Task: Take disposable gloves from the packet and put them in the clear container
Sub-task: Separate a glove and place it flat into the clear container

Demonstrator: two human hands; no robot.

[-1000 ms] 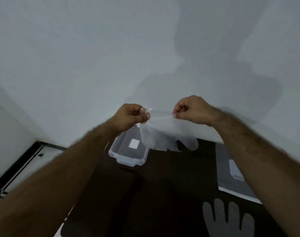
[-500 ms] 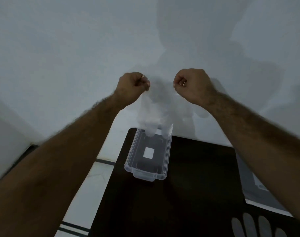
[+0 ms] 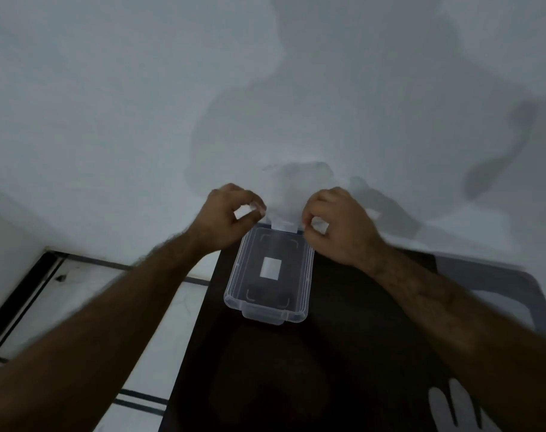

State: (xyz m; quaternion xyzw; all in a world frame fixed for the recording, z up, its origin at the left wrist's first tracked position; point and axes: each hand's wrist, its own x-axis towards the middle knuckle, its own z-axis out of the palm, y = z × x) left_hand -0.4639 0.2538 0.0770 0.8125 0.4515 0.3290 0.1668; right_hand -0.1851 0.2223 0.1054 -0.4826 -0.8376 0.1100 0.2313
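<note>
A thin translucent disposable glove (image 3: 292, 190) is stretched between my two hands and billows up against the white wall. My left hand (image 3: 229, 215) pinches its left edge with thumb and forefinger. My right hand (image 3: 338, 226) pinches the right edge. Both hands hover just over the far end of the clear container (image 3: 234, 296), an open rectangular plastic box with a white label on its bottom, standing on the dark table (image 3: 343, 353). The grey glove packet (image 3: 496, 282) lies flat at the table's right side, partly behind my right forearm.
A second loose glove (image 3: 452, 411) lies flat on the table at the bottom right. The white wall rises right behind the table. Left of the table is tiled floor (image 3: 78, 294) with dark lines.
Both hands have come down from chest height to just over the container's far end. The glove hung downward before; now it puffs upward behind the hands.
</note>
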